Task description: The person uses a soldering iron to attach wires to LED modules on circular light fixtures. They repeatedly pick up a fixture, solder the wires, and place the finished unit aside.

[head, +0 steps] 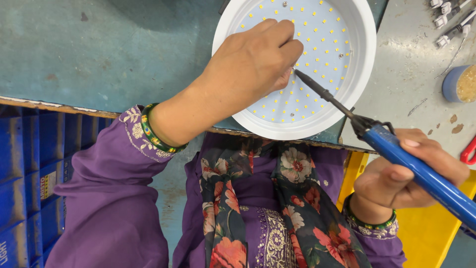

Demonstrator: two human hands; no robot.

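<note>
Nearest to me, the right hand (pixel 409 173) sits low at the bench edge, wrist bent back, fingers curled shut around the blue handle of a soldering iron (pixel 382 141). There is one iron; its dark shaft slants up and to the left, and the tip comes to rest on the panel right beside the fingertips of the other hand. A green patterned bangle (pixel 369 222) circles that wrist, just above a purple embroidered cuff.

The left hand (pixel 250 67) reaches in from the lower left, forearm angled up across the bench edge, palm down over the lamp. Its fingers are bent together and pinched at the tips against the panel; whether something small is caught between them I cannot tell. This wrist wears one green bangle (pixel 151 134) too, so two in all.

Under that hand lies a single round white light fitting (pixel 367 59), flat on the teal bench (pixel 99 49), its near rim overhanging the edge. Inside its raised rim is a board dotted with rows of small yellow chips, too many to count reliably.

Further off to the right, a small blue cup of tan granules (pixel 461 83) stands on the grey surface, and a few white-tipped connectors (pixel 448 17) lie in the far corner.
</note>
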